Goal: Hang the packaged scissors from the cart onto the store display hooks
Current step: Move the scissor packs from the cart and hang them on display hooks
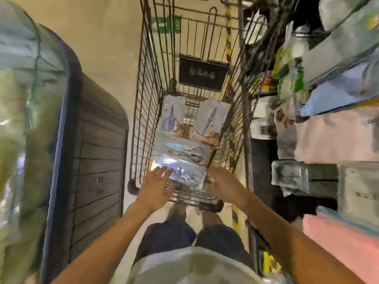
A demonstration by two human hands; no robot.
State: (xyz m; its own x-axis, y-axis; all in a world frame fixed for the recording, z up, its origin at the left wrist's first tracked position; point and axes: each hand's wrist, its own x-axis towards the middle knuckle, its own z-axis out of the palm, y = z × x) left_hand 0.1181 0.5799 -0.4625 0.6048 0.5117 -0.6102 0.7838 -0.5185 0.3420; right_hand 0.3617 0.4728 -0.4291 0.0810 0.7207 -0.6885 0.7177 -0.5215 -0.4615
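Both hands over cart [143,111]: left hand [156,186] open, fingertips touching nearest scissors pack [184,173]; right hand [223,186] beside it, grip unclear.

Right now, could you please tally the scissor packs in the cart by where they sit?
Upright packs at the far end: 2
Flat packs near the hands: 2, possibly more stacked beneath; blur hides it
Total: 4 visible

Cart [143,111] wire walls are boxing in both sides; top is staying open ahead of the hands. Shelf goods [328,83] are crowding right, bin [98,160] left.
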